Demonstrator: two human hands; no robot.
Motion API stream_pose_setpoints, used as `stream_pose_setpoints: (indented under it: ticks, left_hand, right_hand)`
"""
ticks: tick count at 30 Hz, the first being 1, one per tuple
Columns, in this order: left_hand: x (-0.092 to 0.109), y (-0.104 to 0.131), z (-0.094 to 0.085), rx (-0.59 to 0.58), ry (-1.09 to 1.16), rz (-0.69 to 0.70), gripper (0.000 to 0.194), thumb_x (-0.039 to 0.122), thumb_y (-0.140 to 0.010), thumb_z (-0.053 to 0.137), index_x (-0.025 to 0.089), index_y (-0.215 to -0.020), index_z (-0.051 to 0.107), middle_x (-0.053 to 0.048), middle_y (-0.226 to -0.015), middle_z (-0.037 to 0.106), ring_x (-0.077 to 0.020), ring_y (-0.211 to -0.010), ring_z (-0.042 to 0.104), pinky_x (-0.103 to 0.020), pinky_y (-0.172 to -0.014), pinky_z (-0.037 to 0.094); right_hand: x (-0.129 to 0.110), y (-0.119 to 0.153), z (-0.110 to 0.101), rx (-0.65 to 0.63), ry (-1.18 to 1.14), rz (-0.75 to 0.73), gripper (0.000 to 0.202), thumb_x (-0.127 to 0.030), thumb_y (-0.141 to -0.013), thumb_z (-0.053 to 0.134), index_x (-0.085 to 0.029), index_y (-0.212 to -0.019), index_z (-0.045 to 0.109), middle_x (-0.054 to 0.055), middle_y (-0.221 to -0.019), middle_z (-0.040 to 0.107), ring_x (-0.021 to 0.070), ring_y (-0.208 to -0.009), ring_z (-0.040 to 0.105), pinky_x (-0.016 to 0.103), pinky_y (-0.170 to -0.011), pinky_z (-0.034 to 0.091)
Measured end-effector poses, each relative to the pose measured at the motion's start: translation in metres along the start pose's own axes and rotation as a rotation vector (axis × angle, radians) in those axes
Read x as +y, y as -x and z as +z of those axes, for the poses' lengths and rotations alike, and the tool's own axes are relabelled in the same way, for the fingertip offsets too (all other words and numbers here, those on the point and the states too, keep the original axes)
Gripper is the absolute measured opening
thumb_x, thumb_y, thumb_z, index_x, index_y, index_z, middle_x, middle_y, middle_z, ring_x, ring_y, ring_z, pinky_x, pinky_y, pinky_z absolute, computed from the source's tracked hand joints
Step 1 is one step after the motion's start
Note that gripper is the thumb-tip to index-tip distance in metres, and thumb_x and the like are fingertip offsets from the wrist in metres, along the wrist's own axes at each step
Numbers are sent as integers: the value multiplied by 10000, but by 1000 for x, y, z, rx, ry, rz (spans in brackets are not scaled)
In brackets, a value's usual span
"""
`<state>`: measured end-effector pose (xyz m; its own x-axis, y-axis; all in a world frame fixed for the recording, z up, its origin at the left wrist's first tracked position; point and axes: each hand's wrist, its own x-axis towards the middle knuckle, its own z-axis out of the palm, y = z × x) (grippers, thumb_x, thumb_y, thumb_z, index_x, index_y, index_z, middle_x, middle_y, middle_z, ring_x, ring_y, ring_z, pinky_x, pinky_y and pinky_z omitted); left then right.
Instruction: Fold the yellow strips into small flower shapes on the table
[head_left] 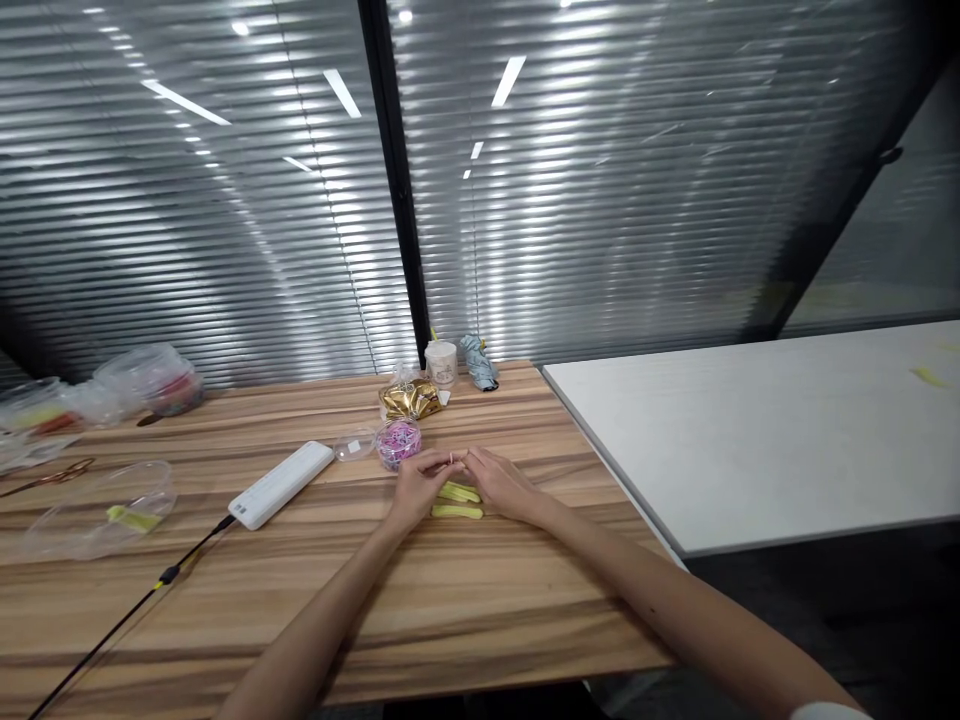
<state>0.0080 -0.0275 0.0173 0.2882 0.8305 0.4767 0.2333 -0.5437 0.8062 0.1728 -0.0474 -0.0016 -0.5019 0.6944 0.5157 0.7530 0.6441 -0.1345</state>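
Note:
My left hand [414, 493] and my right hand [501, 484] meet above the wooden table, their fingertips pinched together. A small pale piece [452, 458] shows between them, too tiny to tell its kind. Just under the hands lie soft yellow strips [457, 511], partly covered by my fingers. Touching or nearly touching the left fingers is a round clear tub [398, 444] full of small pink and purple bits. Its clear lid [355, 445] lies to the left.
A white power strip [282, 484] with a black cable [171, 574] lies left. Farther left are a clear container [101, 515], scissors [56, 477] and plastic tubs [150, 378]. Behind stand a gold wrapper [411, 400], white cup [442, 364] and blue-grey crumpled packet [478, 363]. A white table [765, 440] adjoins right.

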Motion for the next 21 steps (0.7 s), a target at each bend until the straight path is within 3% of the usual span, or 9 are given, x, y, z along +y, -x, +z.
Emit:
stream_pose_setpoints:
  ticks: [7, 11, 21]
  left_hand:
    - [-2, -3, -6, 50, 124, -151, 348, 427, -767, 500, 126, -788, 673, -88, -837, 675, -199, -809, 618, -335, -790, 472]
    - [-6, -5, -6, 82, 194, -232, 351, 437, -739, 530, 115, -772, 666, -92, -825, 676, -202, -793, 624, -332, -779, 478]
    - [1, -3, -3, 24, 205, -249, 279, 343, -682, 615, 125, -847, 669, -88, -892, 672, -204, -850, 614, -332, -800, 475]
  right_hand:
    - [0, 0, 0, -9, 28, 24, 121, -103, -853, 355, -154, -870, 463, 53, -826, 543, 152, -737, 504, 260, -643, 400]
    - [0, 0, 0, 3, 44, 30, 125, -93, -847, 353, -151, -865, 463, 59, -832, 552, 157, -751, 511, 261, -644, 399]
    - [1, 1, 0, 53, -21, -1, 190, -60, -800, 375, -142, -946, 466, 76, -877, 565, 163, -772, 520, 269, -651, 415]
